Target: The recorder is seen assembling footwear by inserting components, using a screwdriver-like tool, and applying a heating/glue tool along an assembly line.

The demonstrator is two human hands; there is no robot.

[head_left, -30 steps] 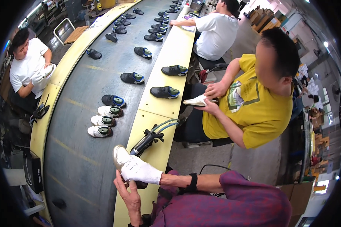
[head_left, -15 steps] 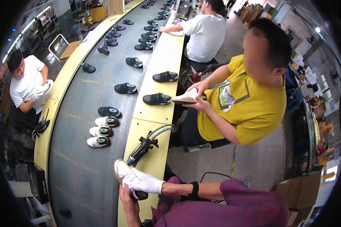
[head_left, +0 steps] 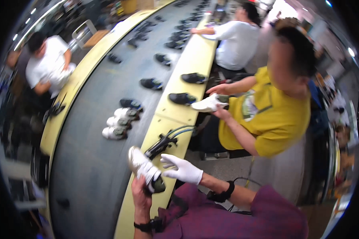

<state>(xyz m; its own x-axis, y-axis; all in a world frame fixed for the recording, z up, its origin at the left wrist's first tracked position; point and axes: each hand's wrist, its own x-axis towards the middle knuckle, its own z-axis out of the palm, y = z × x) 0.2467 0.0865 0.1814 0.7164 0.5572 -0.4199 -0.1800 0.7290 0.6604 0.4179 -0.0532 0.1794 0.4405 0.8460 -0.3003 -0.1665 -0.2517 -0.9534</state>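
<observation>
Workstation beside a shoe line, viewed from above. Nearest, the bare left hand [head_left: 141,192] grips a white shoe [head_left: 144,167] by its side, fingers closed around it; the shoe is held above the edge of the near ledge [head_left: 171,114], toe pointing up and left, its dark-lined opening toward the wearer. The gloved right hand [head_left: 182,169] is just beside it, fingers extended and spread, grasping nothing; whether the fingertips touch the shoe cannot be told. On the ledge, a surface of pale yellow boards, lies a black tool [head_left: 157,147] with blue hoses. To its left runs the worn grey-blue belt [head_left: 89,171], bearing three white shoes [head_left: 115,132] beside a dark shoe [head_left: 130,104]. Farther along the ledge stand two dark shoes [head_left: 180,98]; by them, over a grey floor [head_left: 227,169], a co-worker in yellow [head_left: 281,121] holds another white shoe [head_left: 205,104]. Across the belt, beyond the far yellow ledge [head_left: 76,85], a person in white [head_left: 48,59] sits before a wooden-topped frame [head_left: 96,38]. More dark shoes line the belt's distant end, near a second white-shirted worker [head_left: 235,46]; the room's margins are blurred.
</observation>
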